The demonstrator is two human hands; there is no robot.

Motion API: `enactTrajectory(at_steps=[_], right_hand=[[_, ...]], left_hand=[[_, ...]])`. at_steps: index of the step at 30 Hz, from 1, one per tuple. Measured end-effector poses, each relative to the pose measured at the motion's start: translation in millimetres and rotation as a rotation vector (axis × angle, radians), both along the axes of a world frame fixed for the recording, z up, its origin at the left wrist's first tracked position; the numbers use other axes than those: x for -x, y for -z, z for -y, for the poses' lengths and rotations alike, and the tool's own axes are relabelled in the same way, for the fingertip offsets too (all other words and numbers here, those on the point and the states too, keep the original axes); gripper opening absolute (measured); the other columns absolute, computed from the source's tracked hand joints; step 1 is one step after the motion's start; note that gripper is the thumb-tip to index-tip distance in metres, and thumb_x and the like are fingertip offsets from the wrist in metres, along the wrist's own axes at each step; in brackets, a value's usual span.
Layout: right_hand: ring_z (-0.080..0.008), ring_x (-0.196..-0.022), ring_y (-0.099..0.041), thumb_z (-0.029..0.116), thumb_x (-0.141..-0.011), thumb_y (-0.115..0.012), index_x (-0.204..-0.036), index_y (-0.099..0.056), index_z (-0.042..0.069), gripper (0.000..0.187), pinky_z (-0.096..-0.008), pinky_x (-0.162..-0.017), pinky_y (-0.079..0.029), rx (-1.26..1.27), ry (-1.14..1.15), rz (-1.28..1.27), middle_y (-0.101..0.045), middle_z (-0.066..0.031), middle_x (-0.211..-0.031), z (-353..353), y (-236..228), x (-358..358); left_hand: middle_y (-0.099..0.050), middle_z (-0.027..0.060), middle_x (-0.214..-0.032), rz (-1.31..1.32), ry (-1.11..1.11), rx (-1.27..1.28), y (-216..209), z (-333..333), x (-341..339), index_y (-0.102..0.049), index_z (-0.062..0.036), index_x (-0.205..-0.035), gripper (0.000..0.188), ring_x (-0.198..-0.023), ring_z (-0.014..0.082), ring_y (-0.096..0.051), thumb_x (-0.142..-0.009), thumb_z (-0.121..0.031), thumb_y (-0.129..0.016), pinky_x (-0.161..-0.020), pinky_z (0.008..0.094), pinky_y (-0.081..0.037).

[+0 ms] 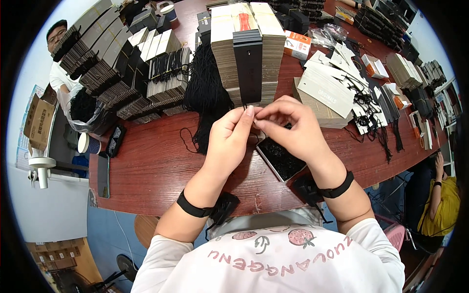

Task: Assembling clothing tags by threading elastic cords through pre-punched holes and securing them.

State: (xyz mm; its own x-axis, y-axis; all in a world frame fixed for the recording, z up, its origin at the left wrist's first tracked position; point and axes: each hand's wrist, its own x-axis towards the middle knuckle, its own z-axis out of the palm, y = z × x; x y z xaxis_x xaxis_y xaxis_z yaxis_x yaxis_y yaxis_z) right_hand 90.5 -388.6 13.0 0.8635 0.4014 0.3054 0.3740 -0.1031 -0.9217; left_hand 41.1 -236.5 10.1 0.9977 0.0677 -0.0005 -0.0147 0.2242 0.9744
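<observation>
My left hand [228, 134] and my right hand [295, 127] meet over the table, fingertips nearly touching. The left thumb and forefinger pinch what looks like a thin black cord. My right fingers are pinched together too; what they hold is too small to make out. Just beyond the fingertips, a stack of black hang tags [248, 68] stands upright against tall banded stacks of pale cards [222, 53]. Partly beneath the right hand lies an open box [281, 161] of small black pieces. A thick bundle of black cords [207, 83] hangs down left of the card stacks.
Many stacks of grey tags [105, 58] fill the left side. To the right lie loose white tags [326, 90] with black cords and an orange-and-white box [297, 45]. Paper cups [89, 144] and a phone [103, 176] sit at the left edge. Other people sit far left and right.
</observation>
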Motion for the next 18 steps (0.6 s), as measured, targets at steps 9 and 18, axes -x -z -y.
enactTrajectory(at_steps=[9, 18], right_hand=[[-0.0071, -0.074, -0.057, 0.016, -0.088, -0.063, -0.106, -0.065, -0.005, 0.028, -0.0221, -0.066, -0.047, -0.198, -0.268, -0.539, -0.065, -0.0047, -0.084, -0.4, -4.9, -3.9], [-0.0113, -0.076, -0.06, 0.02, -0.09, -0.059, -0.101, -0.067, -0.002, 0.026, -0.0229, -0.065, -0.045, -0.333, -0.291, -0.699, -0.067, -0.0071, -0.088, 7.4, 2.9, -15.7]], left_hand=[[-0.061, 0.0066, -0.078, 0.347, 0.032, -0.61, 10.4, -4.1, -0.7, -0.061, 0.0036, -0.091, 0.017, -0.07, 0.0113, -0.057, -0.094, -0.009, -0.051, -0.064, 0.0243, -0.046], [-0.062, 0.0094, -0.078, 0.333, 0.057, -0.611, 2.3, -1.0, 0.8, -0.064, 0.0043, -0.093, 0.017, -0.069, 0.0137, -0.059, -0.092, -0.009, -0.054, -0.063, 0.0256, -0.046]])
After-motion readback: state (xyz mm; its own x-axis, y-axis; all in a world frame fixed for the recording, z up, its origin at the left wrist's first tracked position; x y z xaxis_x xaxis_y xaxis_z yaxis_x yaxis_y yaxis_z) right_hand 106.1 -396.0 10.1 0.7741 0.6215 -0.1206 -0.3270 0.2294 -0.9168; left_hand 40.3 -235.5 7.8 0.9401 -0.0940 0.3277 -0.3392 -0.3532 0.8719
